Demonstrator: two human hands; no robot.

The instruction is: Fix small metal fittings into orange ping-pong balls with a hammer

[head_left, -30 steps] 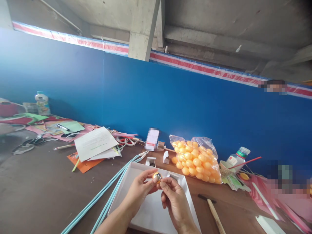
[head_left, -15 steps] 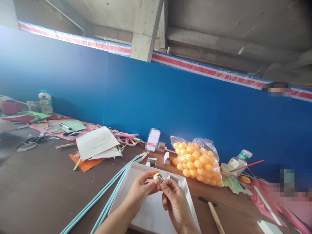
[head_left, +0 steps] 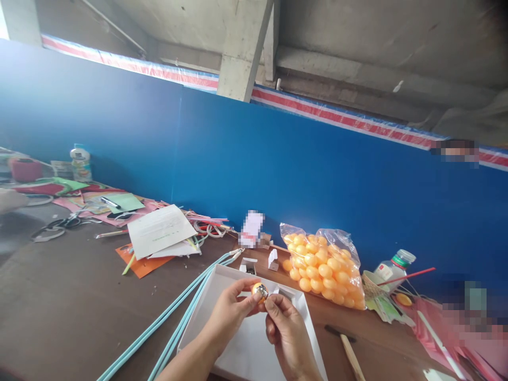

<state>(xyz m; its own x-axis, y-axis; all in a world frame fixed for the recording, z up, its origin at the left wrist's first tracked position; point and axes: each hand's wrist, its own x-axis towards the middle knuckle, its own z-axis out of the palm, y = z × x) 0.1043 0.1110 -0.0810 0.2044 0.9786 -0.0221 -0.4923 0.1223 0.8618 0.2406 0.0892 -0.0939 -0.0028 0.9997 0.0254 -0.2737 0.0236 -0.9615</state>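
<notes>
An orange ball with a shiny silver part (head_left: 260,290) is pinched between the thumb and fingers of my left hand (head_left: 234,307). My right hand (head_left: 286,323) is closed at the ball's right side, thumb and index finger pressed together; whatever they hold is too small to make out. Both hands are above a shallow white box (head_left: 238,360) on the brown table (head_left: 95,307). Behind them to the right lies a clear bag of orange balls (head_left: 321,267).
Light blue straps (head_left: 166,312) run left of the box. A hammer (head_left: 351,354) lies to its right. Small open boxes (head_left: 248,265), papers (head_left: 159,233), scissors (head_left: 59,227) and a bottle (head_left: 395,270) are farther back. A blue partition (head_left: 257,159) stands behind.
The view has shifted slightly, so the table items appear a little farther right. Both hands keep nearly the same pose around the ball.
</notes>
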